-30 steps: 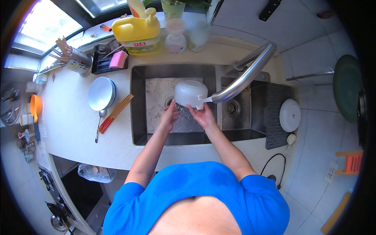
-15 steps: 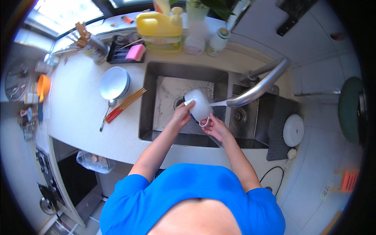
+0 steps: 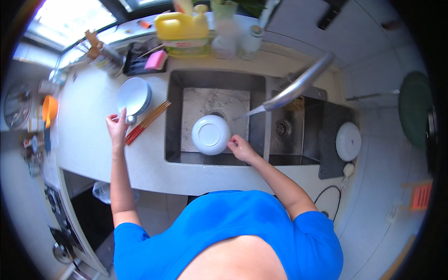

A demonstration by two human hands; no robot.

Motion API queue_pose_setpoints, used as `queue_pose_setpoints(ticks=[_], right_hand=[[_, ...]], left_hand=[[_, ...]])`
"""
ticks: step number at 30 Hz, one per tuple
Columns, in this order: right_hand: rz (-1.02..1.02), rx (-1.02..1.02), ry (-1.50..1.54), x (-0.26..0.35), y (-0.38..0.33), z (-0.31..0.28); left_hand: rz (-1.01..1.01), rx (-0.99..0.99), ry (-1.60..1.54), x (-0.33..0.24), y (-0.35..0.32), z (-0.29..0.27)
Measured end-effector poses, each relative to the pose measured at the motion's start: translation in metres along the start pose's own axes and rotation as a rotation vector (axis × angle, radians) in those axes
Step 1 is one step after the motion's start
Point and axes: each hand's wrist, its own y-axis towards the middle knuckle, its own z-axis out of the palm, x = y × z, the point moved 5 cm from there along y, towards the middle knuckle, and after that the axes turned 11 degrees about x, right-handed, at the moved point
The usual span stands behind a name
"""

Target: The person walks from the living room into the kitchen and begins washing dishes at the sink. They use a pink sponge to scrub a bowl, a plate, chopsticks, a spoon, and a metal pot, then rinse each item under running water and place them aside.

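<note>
The left hand (image 3: pixel 116 127) has left the white bowl (image 3: pixel 211 134) and is now closing its fingers on a spoon (image 3: pixel 131 120) beside the red chopsticks (image 3: pixel 147 122) on the counter's left part – the right hand (image 3: pixel 241 148) is gripping the upturned bowl's rim over the sink (image 3: pixel 173 116). A yellow jug (image 3: pixel 181 27) with a pale label is standing at the counter's back edge – a pink sponge (image 3: pixel 156 59) is lying beside it

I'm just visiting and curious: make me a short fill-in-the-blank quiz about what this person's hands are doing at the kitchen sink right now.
1. The right hand holds a round white bowl upside down over the steel ____.
2. The left hand reaches to the white countertop, beside the ____ chopsticks.
3. Behind the sink stands a big ____ detergent jug.

Missing words: sink; red; yellow
</note>
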Motion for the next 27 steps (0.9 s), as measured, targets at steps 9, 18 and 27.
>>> queue_pose_setpoints(ticks=[9,18,27], right_hand=[[-0.198,-0.12,-0.086,0.022,-0.076,-0.045],[-0.015,-0.627,0.654,-0.052,-0.201,-0.166],[0.007,-1.335,0.614,-0.167,-0.206,-0.335]], left_hand=[[-0.137,0.215,0.108,-0.001,0.049,-0.001],[-0.15,0.46,-0.024,-0.012,0.062,-0.016],[-0.19,0.685,-0.525,-0.081,-0.026,0.034]])
